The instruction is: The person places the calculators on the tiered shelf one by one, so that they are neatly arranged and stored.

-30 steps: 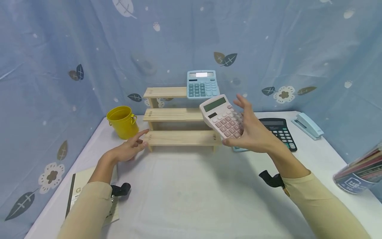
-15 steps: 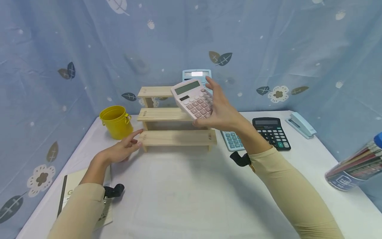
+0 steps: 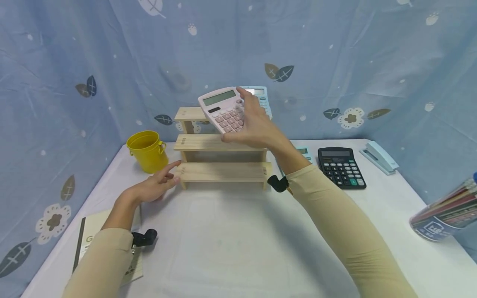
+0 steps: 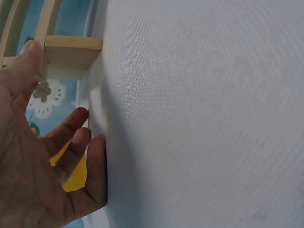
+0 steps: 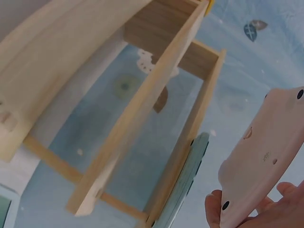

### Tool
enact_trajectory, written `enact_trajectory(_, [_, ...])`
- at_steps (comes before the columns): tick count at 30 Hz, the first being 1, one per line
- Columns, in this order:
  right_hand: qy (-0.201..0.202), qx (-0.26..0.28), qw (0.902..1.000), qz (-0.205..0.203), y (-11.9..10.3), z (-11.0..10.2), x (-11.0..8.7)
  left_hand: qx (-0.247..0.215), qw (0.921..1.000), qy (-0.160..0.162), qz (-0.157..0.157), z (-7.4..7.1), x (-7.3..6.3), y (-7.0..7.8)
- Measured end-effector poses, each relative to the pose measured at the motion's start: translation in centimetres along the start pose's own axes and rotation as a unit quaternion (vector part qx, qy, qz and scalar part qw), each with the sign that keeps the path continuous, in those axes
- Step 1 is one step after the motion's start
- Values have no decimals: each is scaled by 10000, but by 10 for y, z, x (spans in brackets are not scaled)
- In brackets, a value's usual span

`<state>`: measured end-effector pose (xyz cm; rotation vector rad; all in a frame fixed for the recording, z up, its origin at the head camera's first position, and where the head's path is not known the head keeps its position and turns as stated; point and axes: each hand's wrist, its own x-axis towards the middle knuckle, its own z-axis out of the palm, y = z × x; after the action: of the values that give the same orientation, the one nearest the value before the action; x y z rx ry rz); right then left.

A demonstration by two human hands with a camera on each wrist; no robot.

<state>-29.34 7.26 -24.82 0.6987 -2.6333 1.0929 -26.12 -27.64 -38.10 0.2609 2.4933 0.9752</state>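
My right hand (image 3: 255,124) grips a pale pink calculator (image 3: 225,116) by its right side, thumb at the bottom edge and fingers toward the top. The calculator is tilted in front of the top tier of a three-tier wooden shelf (image 3: 220,142). Its underside with dark round feet shows in the right wrist view. Just behind, a light blue calculator (image 3: 263,101) stands on the top tier, partly covered by my hand. My left hand (image 3: 150,188) touches the left end of the lowest tier, its thumb (image 4: 31,59) against the wood and the other fingers loosely bent near the tabletop.
A yellow bucket (image 3: 148,153) stands left of the shelf. A notebook (image 3: 93,231) lies under the left forearm. To the right are another blue calculator (image 3: 303,153), mostly behind my right arm, a black calculator (image 3: 340,167), a light blue stapler (image 3: 379,157) and a tub of pencils (image 3: 439,223).
My right hand has carried the pink calculator leftward and up, from the shelf's right end to its top tier. The left hand has stayed at the shelf's left end.
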Motion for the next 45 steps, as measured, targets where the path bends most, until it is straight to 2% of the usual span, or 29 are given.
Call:
enact_trajectory(5, [99,-387,9991,166,-6,10,20,-25,10000,31,8,-1,1,-2])
enact_trajectory(15, [127,-1090,9937,238,-27,34,51,74,10000,29,-59,-3,0,0])
enact_trajectory(22, [89,-1112,9913,691,-30,46,68,70,9999,46,111,-4,1,-4])
enact_trajectory(27, [51,-1213,9883,924,-28,52,77,83,9998,115,103,-3,4,-4])
enact_trajectory(33, [-44,-1273,9865,1031,-30,62,83,149,9998,131,28,-1,0,-3])
enact_trajectory(40, [-45,-1528,9841,907,-32,69,86,106,9996,268,33,0,0,-4])
enact_trajectory(45, [-11,-1660,9800,1094,-36,72,89,189,9994,273,-8,-3,0,-2])
